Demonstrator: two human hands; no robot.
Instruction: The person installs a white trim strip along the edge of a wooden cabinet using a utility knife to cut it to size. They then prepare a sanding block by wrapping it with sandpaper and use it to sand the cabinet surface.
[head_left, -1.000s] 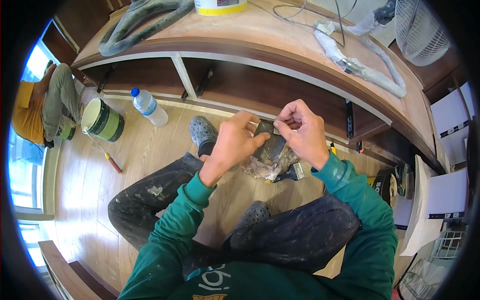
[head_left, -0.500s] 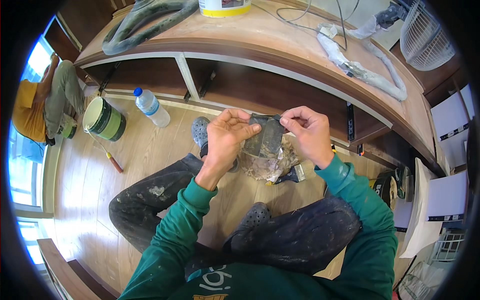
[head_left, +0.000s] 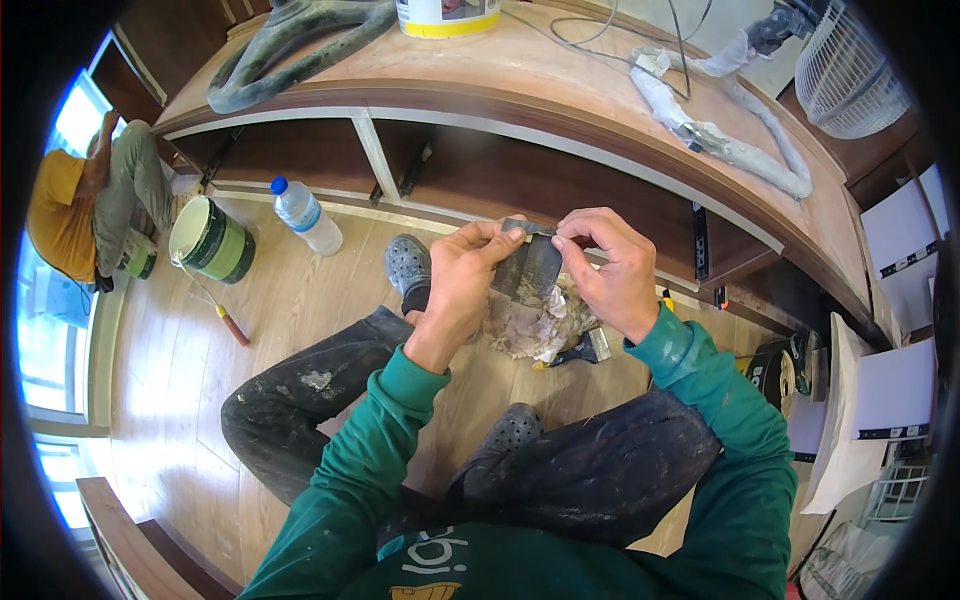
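Observation:
Between my hands hangs a worn dark grey sheet, like sandpaper [head_left: 528,272], its upper edge folded over. My left hand [head_left: 458,280] pinches it at the top left between thumb and fingers. At its top right corner, my right hand [head_left: 612,268] grips the sheet in a closed pinch. Under the sheet, on the wooden floor, lies a heap of crumpled pale scraps [head_left: 540,328], partly hidden by it. Against the heap rests a dark-handled tool with a wide flat light end [head_left: 592,347]; its exact kind is unclear.
A long wooden cabinet [head_left: 560,105] with open compartments runs across ahead, bearing a hose [head_left: 235,85] and cables. Left on the floor stand a water bottle [head_left: 308,218] and a green bucket [head_left: 225,250], near a red-handled tool [head_left: 234,328]. A person [head_left: 68,205] sits far left.
The sheet's top edge, flatter before, is now folded over toward me. My left hand has shifted slightly right and the hands are closer together.

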